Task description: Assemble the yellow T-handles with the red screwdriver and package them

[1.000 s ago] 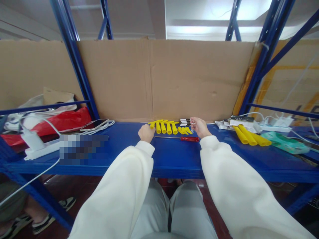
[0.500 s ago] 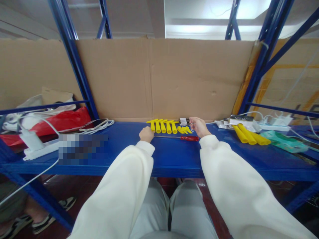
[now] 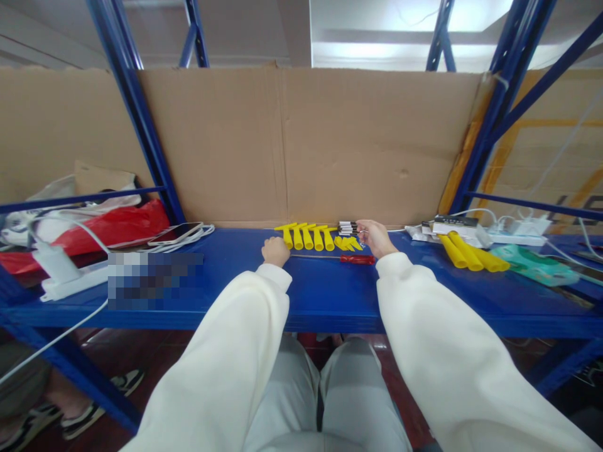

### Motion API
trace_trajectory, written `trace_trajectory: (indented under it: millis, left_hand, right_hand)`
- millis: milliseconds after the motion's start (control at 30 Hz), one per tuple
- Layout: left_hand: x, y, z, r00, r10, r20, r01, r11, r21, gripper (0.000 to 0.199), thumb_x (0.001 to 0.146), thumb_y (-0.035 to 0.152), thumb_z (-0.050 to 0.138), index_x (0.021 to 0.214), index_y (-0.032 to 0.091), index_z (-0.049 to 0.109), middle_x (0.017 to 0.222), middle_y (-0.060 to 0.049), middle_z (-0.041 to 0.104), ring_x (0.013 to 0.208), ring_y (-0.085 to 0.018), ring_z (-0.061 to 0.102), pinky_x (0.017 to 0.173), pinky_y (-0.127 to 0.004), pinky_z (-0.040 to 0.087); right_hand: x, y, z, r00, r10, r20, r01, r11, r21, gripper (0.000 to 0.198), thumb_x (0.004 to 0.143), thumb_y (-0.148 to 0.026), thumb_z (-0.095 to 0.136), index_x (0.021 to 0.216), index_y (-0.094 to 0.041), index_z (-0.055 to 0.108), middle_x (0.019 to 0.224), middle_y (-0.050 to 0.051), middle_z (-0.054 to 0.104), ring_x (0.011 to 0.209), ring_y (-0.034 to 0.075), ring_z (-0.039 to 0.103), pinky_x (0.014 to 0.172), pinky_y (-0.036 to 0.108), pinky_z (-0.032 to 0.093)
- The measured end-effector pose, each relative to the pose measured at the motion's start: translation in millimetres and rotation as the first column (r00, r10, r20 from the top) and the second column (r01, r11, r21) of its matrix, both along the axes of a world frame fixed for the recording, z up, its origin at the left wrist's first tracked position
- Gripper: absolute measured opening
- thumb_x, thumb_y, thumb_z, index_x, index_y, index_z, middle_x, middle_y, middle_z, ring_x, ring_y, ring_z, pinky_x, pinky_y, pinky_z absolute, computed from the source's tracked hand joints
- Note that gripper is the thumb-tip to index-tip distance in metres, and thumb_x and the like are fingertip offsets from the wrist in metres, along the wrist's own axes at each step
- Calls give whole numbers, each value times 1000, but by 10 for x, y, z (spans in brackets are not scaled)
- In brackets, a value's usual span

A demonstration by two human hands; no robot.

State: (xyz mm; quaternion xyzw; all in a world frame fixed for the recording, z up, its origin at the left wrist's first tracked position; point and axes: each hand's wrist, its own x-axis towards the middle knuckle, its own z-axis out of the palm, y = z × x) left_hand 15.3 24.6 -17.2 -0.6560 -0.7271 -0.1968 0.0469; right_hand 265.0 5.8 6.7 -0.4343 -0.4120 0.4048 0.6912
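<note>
My left hand (image 3: 276, 251) rests as a loose fist on the blue tabletop, beside the leftmost yellow T-shaped piece; its palm side is hidden. A row of several yellow T-shaped pieces (image 3: 308, 238) with hollow, flared ends lies along the cardboard. Right of them are small black-and-white cylinders (image 3: 347, 227) in a stack. At their right end my right hand (image 3: 374, 237) has its fingers bent together, and what is in them is too small to tell. Small yellow wedge-like pieces (image 3: 347, 243) lie just in front. A screwdriver with a red handle (image 3: 357, 259) lies nearer me, its shaft pointing left toward my left fist.
Yellow tubes (image 3: 467, 252), a green plastic packet (image 3: 534, 265) and small boxes (image 3: 455, 226) lie at right. At left are a phone (image 3: 176, 233), a white power strip (image 3: 78, 285) and a red bag (image 3: 110, 227). Cardboard (image 3: 353, 144) walls the back between blue posts.
Both hands keep nearly the same place and pose. The whole view has shifted slightly; no piece has visibly moved on the table.
</note>
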Motion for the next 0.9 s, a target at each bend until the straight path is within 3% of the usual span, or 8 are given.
trace_trajectory:
  millis: [200, 333, 500, 667, 767, 833, 900]
  left_hand:
    - [15, -11, -8, 1000, -1, 16, 2, 1000, -22, 40, 85, 14, 50, 120, 12, 69, 132, -21, 62, 124, -31, 56, 96, -38, 49]
    - [34, 1, -14, 992, -37, 120, 19, 989, 149, 46, 84, 14, 51, 129, 13, 62, 131, -20, 61, 123, -32, 56, 97, -40, 49]
    - [55, 88, -6, 903, -315, 293, 135, 854, 503, 49, 81, 7, 49, 128, 14, 60, 125, -15, 63, 117, -26, 61, 104, -36, 47]
    - [61, 185, -30, 802, -410, 434, 65, 783, 619, 43, 73, 1, 49, 110, 14, 67, 108, -12, 67, 108, -26, 64, 99, -37, 50]
    - [67, 205, -36, 767, -440, 468, 50, 767, 640, 40, 71, 0, 49, 103, 17, 68, 101, -10, 67, 103, -25, 65, 97, -38, 51]
    - [72, 207, -33, 755, -454, 473, 57, 765, 642, 39, 71, 0, 50, 101, 17, 68, 100, -10, 67, 101, -25, 65, 95, -39, 51]
    - [75, 205, -28, 745, -471, 473, 65, 756, 652, 38, 71, 0, 49, 100, 16, 68, 99, -10, 67, 100, -25, 66, 94, -38, 52]
  right_hand:
    - [10, 12, -5, 1000, 12, 5, -12, 1000, -2, 13, 71, -13, 70, 65, -17, 59, 53, -4, 55, 42, 6, 42, 39, 18, 30]
    - [6, 7, 1, 1000, 10, 4, -10, 1000, -3, 12, 72, -12, 68, 66, -17, 59, 52, -4, 53, 42, 6, 42, 37, 18, 29]
    - [18, 5, 0, 999, -28, 43, 30, 999, -43, 9, 74, -9, 62, 69, -16, 59, 52, -5, 54, 42, 6, 42, 38, 17, 29]
    - [209, 44, -37, 959, -210, 192, 224, 973, -51, 10, 73, -10, 60, 66, -17, 58, 55, -3, 55, 44, 7, 44, 41, 18, 32]
    - [507, 31, -35, 842, -361, 401, 417, 907, -58, 8, 72, -10, 58, 69, -16, 62, 64, 1, 63, 56, 12, 55, 52, 22, 44]
    - [770, -28, -6, 668, -428, 609, 570, 820, -49, 10, 72, -8, 58, 74, -15, 66, 76, 8, 69, 75, 18, 65, 68, 29, 50]
    - [1052, -130, 31, 452, -404, 795, 708, 705, -44, 13, 74, -12, 60, 82, -14, 70, 94, 15, 72, 98, 27, 67, 86, 40, 50]
